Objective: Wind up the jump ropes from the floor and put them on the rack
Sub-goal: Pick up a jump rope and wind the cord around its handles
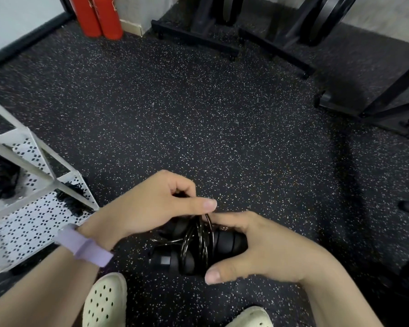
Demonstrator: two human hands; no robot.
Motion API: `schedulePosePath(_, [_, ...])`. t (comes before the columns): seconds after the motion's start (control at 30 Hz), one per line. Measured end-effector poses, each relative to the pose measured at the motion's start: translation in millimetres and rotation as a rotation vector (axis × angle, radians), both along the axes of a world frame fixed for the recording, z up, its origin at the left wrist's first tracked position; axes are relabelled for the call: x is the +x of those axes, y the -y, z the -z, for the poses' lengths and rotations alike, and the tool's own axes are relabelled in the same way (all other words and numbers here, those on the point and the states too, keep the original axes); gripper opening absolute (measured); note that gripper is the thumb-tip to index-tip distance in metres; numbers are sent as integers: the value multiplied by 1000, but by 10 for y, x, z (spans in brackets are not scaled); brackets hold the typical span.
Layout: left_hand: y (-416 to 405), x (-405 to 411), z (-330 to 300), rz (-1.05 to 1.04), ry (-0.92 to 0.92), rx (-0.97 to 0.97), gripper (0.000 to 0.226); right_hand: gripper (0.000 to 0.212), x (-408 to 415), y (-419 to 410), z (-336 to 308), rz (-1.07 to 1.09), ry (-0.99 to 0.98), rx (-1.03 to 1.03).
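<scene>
Grip of the right hand [257, 246] is clamped round the handles of the jump rope [198, 244] held above the floor [222, 126], the left hand [151, 204] pinching its thin, springy, likely light cord, best restrained across the coils.

Gym, speckled rubber floor [198, 114], black equipment frames [281, 43] (weight racks, seemingly), red padded rolls [97, 17]
</scene>
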State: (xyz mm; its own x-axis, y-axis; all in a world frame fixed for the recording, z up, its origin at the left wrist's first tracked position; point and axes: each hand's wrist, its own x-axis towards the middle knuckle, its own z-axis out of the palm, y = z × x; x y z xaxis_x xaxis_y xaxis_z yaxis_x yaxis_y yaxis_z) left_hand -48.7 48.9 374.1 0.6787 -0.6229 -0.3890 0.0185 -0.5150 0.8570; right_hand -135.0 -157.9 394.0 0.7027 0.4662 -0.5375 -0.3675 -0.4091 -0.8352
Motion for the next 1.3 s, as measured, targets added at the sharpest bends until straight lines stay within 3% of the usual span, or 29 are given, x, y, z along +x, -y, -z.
schedulePosePath(0.07, [-11,7,-45,31,-193,-108,51,58,-39,44,-15,13,26,131])
schedulePosePath(0.17, [15,-36,-98,-23,-446,-285,63,64,-86,155,1,69,7,297])
schedulePosePath(0.2, [60,-66,-168,-47,-440,-321,62,69,-101,175,-4,104,-5,320])
schedulePosePath(0.27, [136,-133,-127,-184,-293,-307,35,90,-127,201,20,189,-7,331])
schedulePosePath(0.33, [168,-188,-10,-304,-235,-232,40,103,-120,198,39,261,21,390])
schedulePosePath(0.37, [189,-210,14,-264,-237,-217,29,101,-103,190,40,298,48,450])
schedulePosePath(0.47, [368,-272,-18,-269,-322,-158,36,71,-29,163,68,443,109,619])
schedulePosePath(0.53, [435,-288,-37,-333,-299,-147,40,58,23,134,86,491,116,611])
schedulePosePath(0.77, [388,-200,82,-378,-203,-57,39,75,87,-7,254,551,39,577])
schedulePosePath(0.9, [368,-185,105,-397,-161,-32,29,47,101,-35,274,515,54,558])
schedulePosePath(1.13, [341,-155,115,-422,-201,-22,40,48,122,-64,286,589,82,608])
schedulePosePath(1.2, [288,-107,149,-390,-126,5,51,47,135,-21,276,660,89,668])
schedulePosePath(1.3, [179,-98,209,-300,168,197,52,42,150,68,246,840,118,642])
